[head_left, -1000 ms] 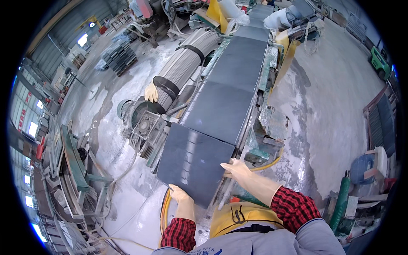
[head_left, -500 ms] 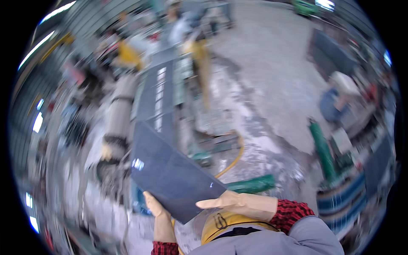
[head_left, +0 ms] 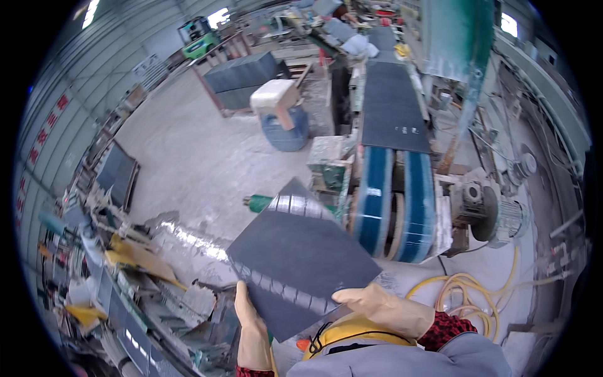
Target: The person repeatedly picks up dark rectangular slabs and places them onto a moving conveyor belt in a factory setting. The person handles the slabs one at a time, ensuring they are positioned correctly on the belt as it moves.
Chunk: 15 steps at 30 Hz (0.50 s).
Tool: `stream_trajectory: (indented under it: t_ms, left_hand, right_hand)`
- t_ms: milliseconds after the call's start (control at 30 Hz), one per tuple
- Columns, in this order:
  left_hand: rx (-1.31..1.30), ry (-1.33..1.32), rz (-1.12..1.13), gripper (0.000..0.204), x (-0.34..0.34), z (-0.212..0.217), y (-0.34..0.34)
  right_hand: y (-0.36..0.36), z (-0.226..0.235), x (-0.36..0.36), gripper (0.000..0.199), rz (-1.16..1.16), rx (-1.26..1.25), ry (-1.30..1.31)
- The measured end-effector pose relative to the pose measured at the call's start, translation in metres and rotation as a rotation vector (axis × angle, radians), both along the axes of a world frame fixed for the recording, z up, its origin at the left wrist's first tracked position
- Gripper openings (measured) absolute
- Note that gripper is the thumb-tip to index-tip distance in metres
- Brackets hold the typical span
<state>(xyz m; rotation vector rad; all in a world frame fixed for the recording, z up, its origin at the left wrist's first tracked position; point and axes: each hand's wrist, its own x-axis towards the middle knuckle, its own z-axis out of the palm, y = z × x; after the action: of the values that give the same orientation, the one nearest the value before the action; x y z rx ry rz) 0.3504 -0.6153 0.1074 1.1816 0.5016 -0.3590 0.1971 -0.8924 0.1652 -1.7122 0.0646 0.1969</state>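
A dark grey, smooth rectangular stone slab is held tilted in front of my waist, glossy reflections running across it. My left hand, in a cream rubber glove, grips its near left edge, thumb on top. Also gloved in cream, my right hand clasps the near right edge; the fingers beneath are hidden. Beyond the slab, to the right, runs a conveyor with two blue belts. Farther along that conveyor lies another dark slab. The held slab appears apart from the belts.
A motor sits right of the conveyor, above a coiled yellow hose. Left of the conveyor are a blue barrel and a rack of stacked slabs. Another machine line stands at lower left. A green forklift is far back.
My view has swung right, away from the first machine line, bringing the blue-belted conveyor ahead. The slab turned with me, still in both hands.
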Motion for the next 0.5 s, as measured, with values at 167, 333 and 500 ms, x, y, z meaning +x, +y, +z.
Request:
stream_trajectory:
  t_ms: [167,333,500]
  left_hand:
    - [0.015,0.173,-0.418,0.062,0.015,0.018,-0.118]
    - [0.322,-0.287,-0.648,0.052,0.029,-0.006,-0.214]
    - [0.373,-0.374,-0.783,0.058,0.068,-0.038,-0.273]
  right_hand:
    - [-0.059,-0.032,-0.036,0.023,-0.455,-0.023,-0.135]
    - [-0.098,-0.134,-0.040,0.020,-0.808,0.159,-0.188]
    - [-0.139,-0.105,-0.001,0.018,-1.075,1.189,-0.118]
